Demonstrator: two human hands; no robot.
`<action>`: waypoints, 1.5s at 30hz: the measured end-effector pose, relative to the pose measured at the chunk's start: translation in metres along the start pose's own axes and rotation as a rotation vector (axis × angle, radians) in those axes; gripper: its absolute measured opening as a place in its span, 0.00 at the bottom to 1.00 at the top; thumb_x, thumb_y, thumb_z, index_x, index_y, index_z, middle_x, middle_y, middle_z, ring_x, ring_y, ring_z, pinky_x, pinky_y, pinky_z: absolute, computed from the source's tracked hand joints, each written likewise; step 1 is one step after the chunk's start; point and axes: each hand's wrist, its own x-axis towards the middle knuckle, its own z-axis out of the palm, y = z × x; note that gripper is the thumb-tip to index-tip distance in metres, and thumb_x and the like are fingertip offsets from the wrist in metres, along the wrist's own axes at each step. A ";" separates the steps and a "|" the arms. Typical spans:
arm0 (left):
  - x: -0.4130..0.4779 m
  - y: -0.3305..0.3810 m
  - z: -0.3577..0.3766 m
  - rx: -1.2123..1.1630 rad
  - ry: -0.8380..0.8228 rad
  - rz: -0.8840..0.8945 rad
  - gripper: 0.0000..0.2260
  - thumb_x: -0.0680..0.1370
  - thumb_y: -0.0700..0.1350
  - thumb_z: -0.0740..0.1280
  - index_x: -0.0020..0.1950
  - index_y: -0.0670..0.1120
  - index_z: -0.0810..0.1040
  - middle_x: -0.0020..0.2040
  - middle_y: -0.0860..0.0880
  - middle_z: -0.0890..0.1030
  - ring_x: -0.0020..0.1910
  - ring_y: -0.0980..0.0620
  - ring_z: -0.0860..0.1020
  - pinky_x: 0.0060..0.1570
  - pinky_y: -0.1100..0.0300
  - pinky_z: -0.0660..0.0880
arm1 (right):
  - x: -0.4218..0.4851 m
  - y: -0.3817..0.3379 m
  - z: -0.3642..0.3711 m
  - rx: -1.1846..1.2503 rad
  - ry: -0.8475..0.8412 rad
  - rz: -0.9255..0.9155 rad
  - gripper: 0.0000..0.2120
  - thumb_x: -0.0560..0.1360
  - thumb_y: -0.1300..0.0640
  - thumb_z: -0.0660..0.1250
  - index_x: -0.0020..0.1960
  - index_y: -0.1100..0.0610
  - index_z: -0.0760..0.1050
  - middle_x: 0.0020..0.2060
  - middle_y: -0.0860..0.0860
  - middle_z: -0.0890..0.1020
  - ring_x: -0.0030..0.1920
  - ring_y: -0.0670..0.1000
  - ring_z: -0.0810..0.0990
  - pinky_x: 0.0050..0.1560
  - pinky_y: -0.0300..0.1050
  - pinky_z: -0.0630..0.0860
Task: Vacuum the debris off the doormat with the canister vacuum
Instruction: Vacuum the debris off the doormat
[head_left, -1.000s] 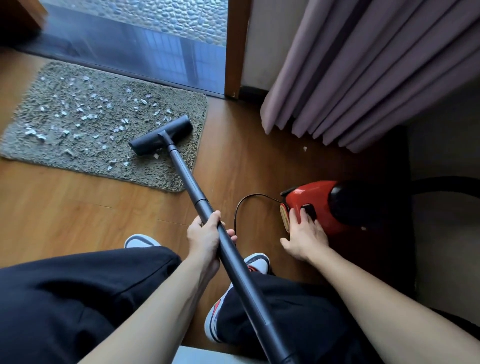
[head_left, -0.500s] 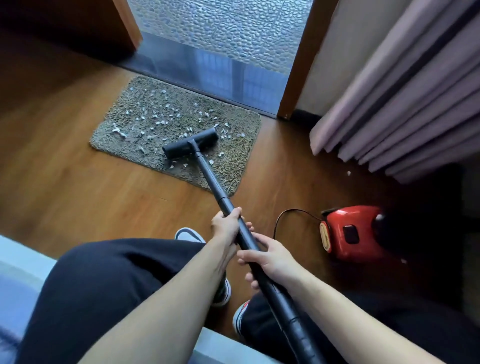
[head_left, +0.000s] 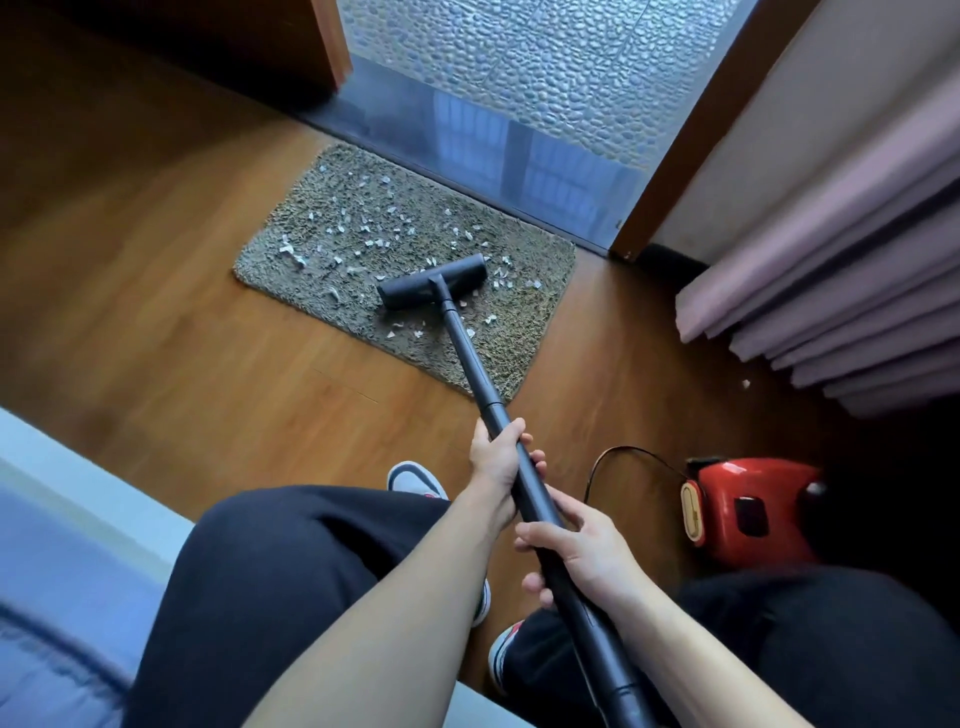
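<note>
I can read no text, label, brand or number on anything in front of me.

So a second back the right hand (head_left: 582, 545) was down on the red canister (head_left: 748, 509), and then it came off and wrapped around the black wand (head_left: 467, 353) just below the left hand (head_left: 496, 460). The floor head (head_left: 432, 281) slid a bit farther up the doormat (head_left: 291, 260) into the white scraps (head_left: 374, 228).
</note>
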 end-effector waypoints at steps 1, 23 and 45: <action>0.000 -0.001 -0.002 0.011 0.001 -0.001 0.04 0.82 0.39 0.63 0.55 0.44 0.69 0.36 0.46 0.71 0.22 0.53 0.73 0.23 0.63 0.72 | -0.002 0.001 0.002 0.002 -0.007 -0.009 0.21 0.77 0.70 0.69 0.60 0.46 0.76 0.40 0.63 0.82 0.23 0.55 0.79 0.20 0.40 0.74; -0.085 -0.098 0.011 0.192 -0.004 -0.081 0.24 0.83 0.43 0.62 0.77 0.53 0.61 0.40 0.42 0.78 0.25 0.52 0.77 0.28 0.59 0.78 | -0.091 0.075 -0.061 -0.088 0.081 -0.023 0.24 0.77 0.68 0.71 0.68 0.48 0.76 0.36 0.60 0.85 0.27 0.63 0.81 0.19 0.43 0.74; 0.010 0.001 0.024 0.278 0.034 0.036 0.08 0.80 0.35 0.61 0.58 0.41 0.68 0.35 0.43 0.70 0.19 0.51 0.72 0.21 0.62 0.72 | 0.024 -0.005 -0.006 -0.430 0.236 -0.116 0.06 0.75 0.59 0.70 0.51 0.57 0.79 0.38 0.58 0.87 0.31 0.54 0.87 0.33 0.52 0.86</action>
